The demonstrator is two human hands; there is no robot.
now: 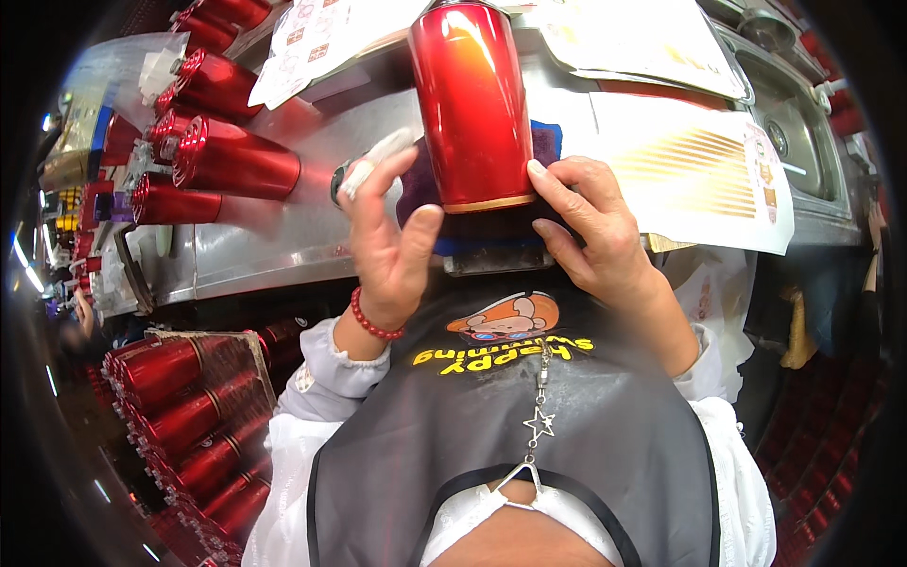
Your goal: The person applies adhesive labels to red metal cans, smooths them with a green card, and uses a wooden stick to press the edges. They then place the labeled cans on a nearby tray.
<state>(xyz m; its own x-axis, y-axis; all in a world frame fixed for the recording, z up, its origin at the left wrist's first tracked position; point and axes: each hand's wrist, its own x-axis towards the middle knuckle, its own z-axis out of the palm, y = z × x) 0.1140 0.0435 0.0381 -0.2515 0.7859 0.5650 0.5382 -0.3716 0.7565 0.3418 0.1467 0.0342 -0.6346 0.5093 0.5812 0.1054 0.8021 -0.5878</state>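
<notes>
A glossy red metal cup [470,104] with a gold rim stands rim-down on a dark blue pad [491,241] at the near edge of a steel table [283,236]. My left hand [389,241] is at the cup's left side, thumb against its lower edge and fingers spread. Something white [380,156] covers one raised finger, and I cannot tell whether it is tape or a cloth. My right hand [590,227] presses its fingertips on the cup's lower right edge. A red bead bracelet [373,324] is on my left wrist.
Several red cups [222,156] lie on their sides on the table at the left. White printed sheets [699,170] with gold stripes lie to the right and at the back. A box of red cups [189,416] stands low on the left. A steel sink [794,104] is at far right.
</notes>
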